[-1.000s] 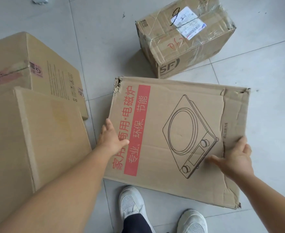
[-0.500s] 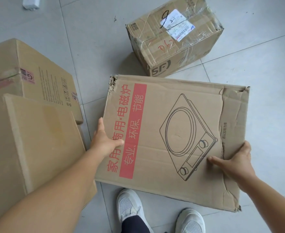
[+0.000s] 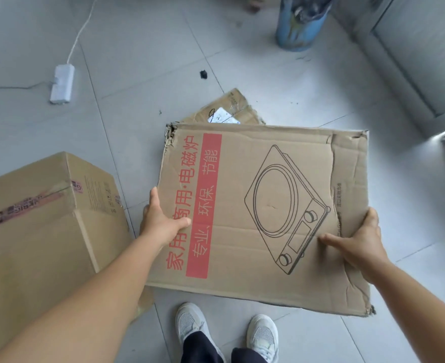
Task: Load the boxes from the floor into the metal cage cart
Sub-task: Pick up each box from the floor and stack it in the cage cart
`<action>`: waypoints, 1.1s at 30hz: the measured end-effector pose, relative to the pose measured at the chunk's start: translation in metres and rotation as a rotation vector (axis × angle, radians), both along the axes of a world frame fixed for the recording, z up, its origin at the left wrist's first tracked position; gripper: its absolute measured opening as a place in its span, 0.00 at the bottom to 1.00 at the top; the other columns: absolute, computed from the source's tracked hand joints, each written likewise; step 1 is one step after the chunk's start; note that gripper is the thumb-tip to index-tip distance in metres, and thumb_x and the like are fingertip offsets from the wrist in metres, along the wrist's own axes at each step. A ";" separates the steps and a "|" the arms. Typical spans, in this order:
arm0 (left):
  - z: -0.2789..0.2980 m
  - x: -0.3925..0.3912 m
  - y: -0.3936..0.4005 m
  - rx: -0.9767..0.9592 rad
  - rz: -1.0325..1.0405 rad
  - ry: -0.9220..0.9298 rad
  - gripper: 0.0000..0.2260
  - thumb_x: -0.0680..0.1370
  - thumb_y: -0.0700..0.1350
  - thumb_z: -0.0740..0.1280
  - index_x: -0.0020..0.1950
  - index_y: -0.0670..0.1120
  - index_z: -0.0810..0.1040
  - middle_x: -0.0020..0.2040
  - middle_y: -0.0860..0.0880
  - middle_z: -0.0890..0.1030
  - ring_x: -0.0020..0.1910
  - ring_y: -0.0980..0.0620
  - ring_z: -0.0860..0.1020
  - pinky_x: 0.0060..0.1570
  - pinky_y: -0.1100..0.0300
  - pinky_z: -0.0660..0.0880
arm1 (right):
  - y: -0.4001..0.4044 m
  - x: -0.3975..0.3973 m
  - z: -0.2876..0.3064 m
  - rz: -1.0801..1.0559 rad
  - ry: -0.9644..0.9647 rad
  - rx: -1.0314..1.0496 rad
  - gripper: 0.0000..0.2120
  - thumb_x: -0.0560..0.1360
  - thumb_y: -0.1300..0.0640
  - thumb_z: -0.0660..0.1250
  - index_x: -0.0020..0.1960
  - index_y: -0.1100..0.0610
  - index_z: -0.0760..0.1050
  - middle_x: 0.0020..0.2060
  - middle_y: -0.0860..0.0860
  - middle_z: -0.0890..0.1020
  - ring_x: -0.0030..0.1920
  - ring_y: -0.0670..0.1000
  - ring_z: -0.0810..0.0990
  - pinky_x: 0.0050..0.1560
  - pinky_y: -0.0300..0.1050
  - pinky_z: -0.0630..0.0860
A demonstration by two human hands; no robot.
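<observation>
Gripping both side edges, your left hand (image 3: 163, 222) and right hand (image 3: 360, 241) are now carrying the flat brown cardboard box printed with an induction cooker outline and a red text band (image 3: 263, 210), thumbs on top and fingers curled under. It is rising off the grey tiled floor (image 3: 142, 61), now hanging above your white shoes (image 3: 191, 326) and hiding most of the taped brown parcel (image 3: 226, 112) at the far side. With the lift done, you are needing to find the cage cart, which is not clearly showing here.

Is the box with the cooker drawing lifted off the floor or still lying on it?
Lifted. Both hands, left and right, grip the box by its side edges, and it hides part of the labelled box behind.
</observation>
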State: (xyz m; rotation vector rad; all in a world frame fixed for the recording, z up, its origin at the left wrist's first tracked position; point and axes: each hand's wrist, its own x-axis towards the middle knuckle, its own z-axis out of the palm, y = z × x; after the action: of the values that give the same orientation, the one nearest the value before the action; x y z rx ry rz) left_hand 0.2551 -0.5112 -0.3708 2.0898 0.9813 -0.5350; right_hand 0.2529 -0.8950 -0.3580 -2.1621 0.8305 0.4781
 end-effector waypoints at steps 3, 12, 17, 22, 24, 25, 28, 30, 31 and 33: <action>0.049 0.000 -0.011 0.000 -0.022 -0.038 0.54 0.66 0.46 0.78 0.77 0.62 0.41 0.67 0.49 0.71 0.57 0.47 0.77 0.48 0.49 0.78 | -0.008 -0.005 0.054 -0.023 -0.041 0.018 0.55 0.62 0.57 0.82 0.77 0.52 0.50 0.71 0.57 0.64 0.70 0.57 0.66 0.67 0.55 0.65; 0.183 0.013 -0.026 0.015 -0.125 -0.207 0.52 0.68 0.47 0.78 0.77 0.61 0.42 0.67 0.47 0.72 0.60 0.44 0.76 0.55 0.43 0.76 | -0.016 -0.035 0.192 -0.151 -0.218 0.014 0.53 0.63 0.57 0.81 0.77 0.48 0.50 0.71 0.55 0.64 0.67 0.57 0.69 0.64 0.53 0.67; 0.252 0.019 -0.034 -0.018 -0.242 -0.322 0.50 0.68 0.48 0.77 0.77 0.59 0.45 0.66 0.46 0.73 0.60 0.44 0.76 0.55 0.44 0.77 | -0.013 -0.070 0.266 -0.261 -0.328 -0.012 0.51 0.66 0.58 0.79 0.77 0.48 0.49 0.71 0.56 0.63 0.67 0.58 0.68 0.61 0.51 0.67; 0.317 0.022 -0.046 -0.069 -0.382 -0.412 0.49 0.65 0.51 0.78 0.75 0.61 0.48 0.64 0.47 0.74 0.58 0.44 0.77 0.55 0.43 0.77 | -0.007 -0.119 0.333 -0.428 -0.421 -0.033 0.52 0.67 0.59 0.79 0.78 0.45 0.48 0.71 0.54 0.62 0.67 0.58 0.68 0.63 0.52 0.66; 0.338 0.022 -0.052 -0.089 -0.445 -0.433 0.49 0.64 0.53 0.77 0.75 0.61 0.48 0.63 0.48 0.74 0.57 0.44 0.78 0.54 0.43 0.77 | -0.006 -0.139 0.356 -0.483 -0.458 -0.045 0.52 0.66 0.60 0.79 0.78 0.45 0.49 0.70 0.55 0.62 0.67 0.58 0.68 0.61 0.50 0.66; 0.349 0.021 -0.055 -0.102 -0.473 -0.441 0.49 0.62 0.54 0.77 0.74 0.61 0.49 0.63 0.48 0.75 0.56 0.43 0.78 0.53 0.43 0.78 | -0.005 -0.151 0.367 -0.510 -0.468 -0.052 0.52 0.66 0.60 0.79 0.78 0.46 0.49 0.70 0.55 0.63 0.66 0.58 0.69 0.61 0.49 0.66; 0.376 0.015 -0.069 -0.123 -0.565 -0.471 0.46 0.61 0.56 0.76 0.72 0.60 0.53 0.62 0.47 0.76 0.55 0.43 0.79 0.52 0.41 0.78 | -0.003 -0.188 0.395 -0.588 -0.510 -0.088 0.53 0.65 0.58 0.80 0.77 0.44 0.48 0.70 0.54 0.64 0.66 0.58 0.70 0.63 0.55 0.69; 0.393 0.006 -0.079 -0.143 -0.615 -0.496 0.47 0.61 0.56 0.77 0.73 0.61 0.53 0.63 0.47 0.76 0.56 0.42 0.79 0.53 0.41 0.77 | -0.003 -0.214 0.412 -0.630 -0.530 -0.122 0.54 0.65 0.56 0.80 0.77 0.42 0.47 0.70 0.53 0.63 0.67 0.59 0.70 0.66 0.60 0.69; 0.402 0.000 -0.085 -0.147 -0.640 -0.508 0.47 0.62 0.55 0.77 0.74 0.61 0.52 0.64 0.47 0.75 0.57 0.42 0.78 0.54 0.42 0.77 | -0.004 -0.227 0.421 -0.648 -0.531 -0.140 0.55 0.65 0.55 0.80 0.77 0.41 0.46 0.71 0.53 0.63 0.67 0.60 0.69 0.66 0.62 0.69; 0.420 -0.013 -0.097 -0.168 -0.685 -0.546 0.48 0.65 0.54 0.78 0.75 0.61 0.50 0.65 0.47 0.75 0.59 0.42 0.77 0.55 0.42 0.76 | -0.005 -0.254 0.438 -0.681 -0.540 -0.172 0.55 0.65 0.54 0.80 0.77 0.41 0.45 0.71 0.54 0.63 0.67 0.61 0.70 0.65 0.63 0.70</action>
State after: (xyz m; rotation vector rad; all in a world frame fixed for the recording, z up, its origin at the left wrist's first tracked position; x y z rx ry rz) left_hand 0.2416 -0.6080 0.0488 2.2097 -0.1021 -0.3201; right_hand -0.0009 -0.9002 0.0797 -1.8506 1.2269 -0.5117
